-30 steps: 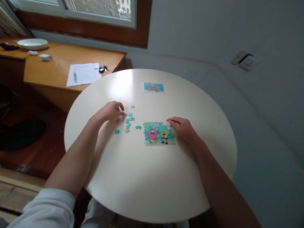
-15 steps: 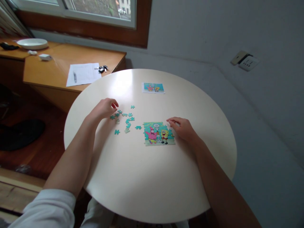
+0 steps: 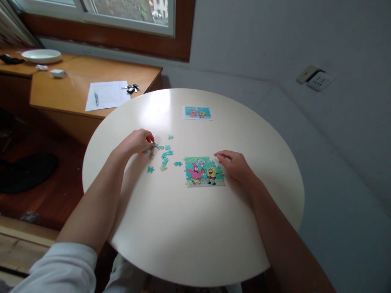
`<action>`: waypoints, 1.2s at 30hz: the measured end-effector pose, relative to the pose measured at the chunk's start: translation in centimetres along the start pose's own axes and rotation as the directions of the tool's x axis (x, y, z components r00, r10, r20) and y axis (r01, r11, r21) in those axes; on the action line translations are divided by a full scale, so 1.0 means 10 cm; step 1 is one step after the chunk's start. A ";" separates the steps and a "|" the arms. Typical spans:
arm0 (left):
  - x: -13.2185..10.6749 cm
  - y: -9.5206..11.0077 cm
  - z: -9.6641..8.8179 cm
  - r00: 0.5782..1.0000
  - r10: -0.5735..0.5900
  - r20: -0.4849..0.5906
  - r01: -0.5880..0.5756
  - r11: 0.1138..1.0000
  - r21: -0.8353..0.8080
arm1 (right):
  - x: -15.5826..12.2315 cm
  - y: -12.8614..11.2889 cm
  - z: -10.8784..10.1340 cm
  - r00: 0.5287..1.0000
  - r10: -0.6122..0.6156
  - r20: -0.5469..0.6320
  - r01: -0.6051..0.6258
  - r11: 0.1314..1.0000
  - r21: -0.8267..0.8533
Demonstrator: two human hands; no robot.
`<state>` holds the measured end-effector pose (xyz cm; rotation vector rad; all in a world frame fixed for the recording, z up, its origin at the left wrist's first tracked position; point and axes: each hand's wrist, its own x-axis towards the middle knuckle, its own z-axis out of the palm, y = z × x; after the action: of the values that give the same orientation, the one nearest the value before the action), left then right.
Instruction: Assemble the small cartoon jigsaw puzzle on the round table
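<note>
Thumb and fingertips of my left hand (image 3: 139,141) are closed on a small teal puzzle piece (image 3: 155,145) at the far left of a loose group. Several more loose pieces (image 3: 165,155) lie scattered between that hand and the partly joined jigsaw puzzle (image 3: 201,173), which shows a pink starfish, a tall pale figure and a yellow square cartoon character. Its upper right corner has a stepped gap. My right hand (image 3: 235,162) rests just beside this corner, fingers pressed together; whatever they may hold is hidden.
A small printed reference picture (image 3: 197,113) lies farther back on the round white table (image 3: 189,232). To the left, a wooden desk (image 3: 73,97) bears a sheet of paper (image 3: 105,90) with a pen, keys (image 3: 132,88) and a white plate (image 3: 42,56).
My left hand has shifted slightly right and down, and its fingertips have closed on a loose puzzle piece. My right hand and the joined puzzle stay where they were.
</note>
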<state>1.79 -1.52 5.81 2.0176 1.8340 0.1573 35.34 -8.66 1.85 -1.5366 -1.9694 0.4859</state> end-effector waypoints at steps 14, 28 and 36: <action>-0.02 -0.14 -0.15 0.997 -0.031 0.076 0.033 0.999 -0.028 | 0.00 -0.01 -0.01 1.000 0.007 0.012 -0.008 1.000 0.004; -0.05 -0.33 -0.25 0.970 0.008 0.243 -0.007 1.000 -0.007 | 0.00 0.00 0.00 1.000 -0.002 0.006 0.002 1.000 -0.004; -0.06 -0.24 -0.22 0.981 0.000 0.194 -0.006 1.000 0.031 | 0.01 0.02 0.01 1.000 -0.003 -0.002 0.003 1.000 -0.004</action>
<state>-1.28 -1.53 7.09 1.9803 1.7219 -0.0660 35.41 -8.46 1.70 -1.5359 -1.9723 0.4790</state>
